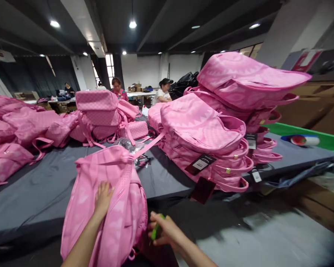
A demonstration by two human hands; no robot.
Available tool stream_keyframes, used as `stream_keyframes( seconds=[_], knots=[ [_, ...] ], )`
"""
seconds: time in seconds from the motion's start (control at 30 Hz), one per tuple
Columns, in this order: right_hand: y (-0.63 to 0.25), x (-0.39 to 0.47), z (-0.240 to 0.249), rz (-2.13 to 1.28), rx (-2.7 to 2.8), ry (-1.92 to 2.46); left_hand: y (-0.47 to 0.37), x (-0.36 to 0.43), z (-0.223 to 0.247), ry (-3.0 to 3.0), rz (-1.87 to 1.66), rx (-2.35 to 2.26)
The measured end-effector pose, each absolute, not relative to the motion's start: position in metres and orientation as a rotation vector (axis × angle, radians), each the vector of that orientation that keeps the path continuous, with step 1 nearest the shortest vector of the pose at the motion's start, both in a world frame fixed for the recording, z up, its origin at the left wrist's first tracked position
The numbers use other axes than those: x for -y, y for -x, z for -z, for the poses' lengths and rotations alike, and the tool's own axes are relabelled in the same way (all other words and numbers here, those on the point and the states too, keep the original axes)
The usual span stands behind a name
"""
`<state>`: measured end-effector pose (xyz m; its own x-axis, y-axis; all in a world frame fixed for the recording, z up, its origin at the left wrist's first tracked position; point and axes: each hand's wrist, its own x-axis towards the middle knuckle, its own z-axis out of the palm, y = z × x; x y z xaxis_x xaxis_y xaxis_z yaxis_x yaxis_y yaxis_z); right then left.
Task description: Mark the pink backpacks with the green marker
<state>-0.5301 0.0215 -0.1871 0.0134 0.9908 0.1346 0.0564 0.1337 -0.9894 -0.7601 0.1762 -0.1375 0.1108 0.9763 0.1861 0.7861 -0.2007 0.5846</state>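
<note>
A pink backpack (80, 207) leans against the near table edge, its lower part hanging in front of it. My left hand (102, 196) lies on the backpack's strap side with its fingers stretched out. Just right of the bag, my right hand (165, 230) is closed around a small green tool (157, 227), whose working end is too blurred to make out. That hand is apart from the bag's zipped edge. One strap (150, 144) stretches from the bag's top toward the stacked backpacks (195, 126) on the right. Black hang tags (200, 163) dangle from that stack.
Behind it stands a taller pile of pink backpacks (245, 81). More pink bags (19, 129) cover the table's left and back (97, 111). A clear plastic bag (128, 144) lies mid-table on the grey cover (44, 196). Cardboard boxes (317, 107) stand right. Several people work farther back.
</note>
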Motion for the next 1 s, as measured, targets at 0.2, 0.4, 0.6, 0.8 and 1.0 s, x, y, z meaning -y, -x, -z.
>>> stream_keyframes(
  seconds=[0.2, 0.4, 0.6, 0.8, 1.0],
  knots=[
    [0.485, -0.028, 0.083, -0.777, 0.893, 1.191, 0.709, -0.142, 0.161, -2.076, -0.769, -1.385],
    [0.557, -0.087, 0.032, -0.522, 1.307, 1.015, 0.737, -0.140, 0.115, -2.038, -0.831, -1.317],
    [0.557, -0.118, 0.085, -0.528, 1.384, 1.082, 0.777, -0.105, 0.104, -2.097, -0.615, -1.370],
    [0.521, -0.099, 0.114, -0.611, 1.060, 1.306, 0.747, -0.107, 0.136, -1.972, -0.690, -1.478],
    [0.525, -0.085, 0.151, -0.586, 0.939, 1.391, 0.758, -0.130, 0.123, -1.881, -0.501, -1.464]
  ],
)
